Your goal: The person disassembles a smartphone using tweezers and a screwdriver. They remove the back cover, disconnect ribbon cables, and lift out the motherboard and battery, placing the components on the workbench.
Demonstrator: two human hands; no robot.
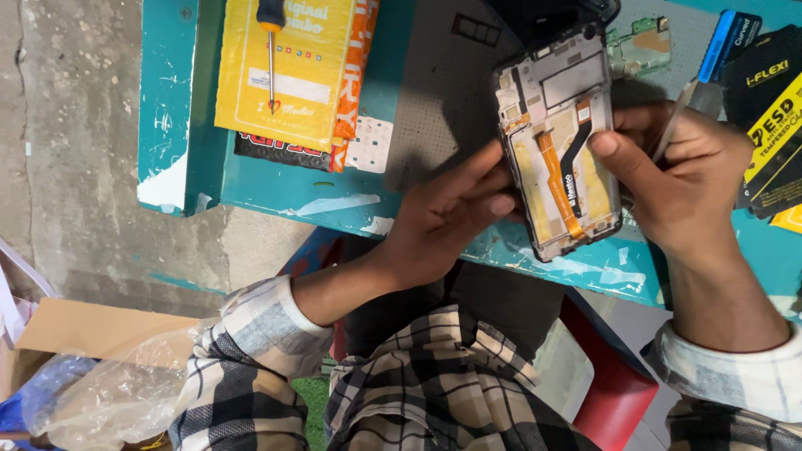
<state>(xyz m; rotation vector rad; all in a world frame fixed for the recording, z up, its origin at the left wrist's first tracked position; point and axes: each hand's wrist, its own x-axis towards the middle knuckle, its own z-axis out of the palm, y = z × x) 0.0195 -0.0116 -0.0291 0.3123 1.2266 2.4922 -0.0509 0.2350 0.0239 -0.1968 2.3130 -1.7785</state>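
1. The left hand (443, 221) holds the left edge of an opened phone (558, 142), with its fingers closed on the frame.
2. The right hand (681, 179) holds the right edge of the phone. Its thumb presses on the middle of the phone, next to an orange flat cable (558, 179) inside it.
3. The right hand also has a thin metal tool (675, 113) tucked between its fingers.
4. The phone is tilted and held up just above the near edge of the surface (276, 188). Its back is off, so the inside parts show.
5. The surface is painted teal, and the paint is scratched and chipped with white spots.
6. A grey mat (439, 83) lies on the surface under and behind the phone.
7. A yellow packet (296, 71) lies on the left part of the surface, on top of an orange packet (355, 63).
8. A screwdriver (271, 50) with a thin shaft lies on the yellow packet.
9. A small green circuit board (639, 42) sits on the mat just behind the phone.
10. Black and yellow packets (773, 125) lie at the right, near the right hand.
11. The floor (71, 150) to the left is rough grey concrete.
12. A brown cardboard box (92, 330) and a clear plastic bag (117, 392) sit on the floor at the lower left.
13. The person wears a checked shirt (418, 384).
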